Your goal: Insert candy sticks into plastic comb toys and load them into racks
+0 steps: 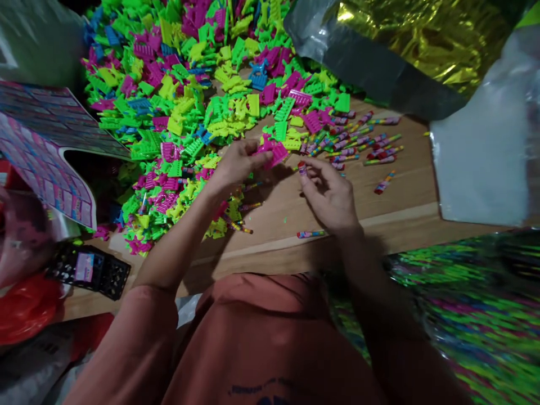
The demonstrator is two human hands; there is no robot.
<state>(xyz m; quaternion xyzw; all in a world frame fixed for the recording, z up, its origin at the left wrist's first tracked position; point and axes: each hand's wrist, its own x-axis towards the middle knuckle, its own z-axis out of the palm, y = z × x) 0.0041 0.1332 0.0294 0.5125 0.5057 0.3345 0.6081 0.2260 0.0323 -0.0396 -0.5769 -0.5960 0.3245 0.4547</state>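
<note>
- At the far left, a crumpled red plastic bag (29, 309) lies below a folded printed sheet (50, 174) patterned in pink, purple and blue.
- Just right of the bag, a black openwork tray (116, 275) carries a small printed label (85, 266).
- Next comes a broad heap of moulded plastic pieces (185, 107) in neon green, yellow, magenta and blue, spread over the wooden tabletop (253, 256); many have ridged, comb-like sides, though the dim light leaves their exact form uncertain.
- The person's left hand (238, 166) is over the heap's right edge, its grip pinching a magenta plastic piece (276, 152) between thumb and fingers.
- Below, between the forearms, is the person's reddish-brown shirt (261, 332).
- A loose wrapped stick (311, 233) lies on the tabletop near the right wrist.
- The right hand (331, 197), apart from the left, has its grip pinching a small red-ended stick (302, 168) between thumb and index finger, the red end upward.
- Beyond that hand lies a loose cluster of similar wrapped sticks (358, 140), with one stray stick (384, 183) nearer the person.
- At upper right, gold foil (426, 39) shows above a dark grey wrapping (388, 79).
- At far right, a whitish plastic bag (481, 152) rests on the tabletop, above a blurred mass of multicoloured items (476, 315) under shiny clear plastic.
</note>
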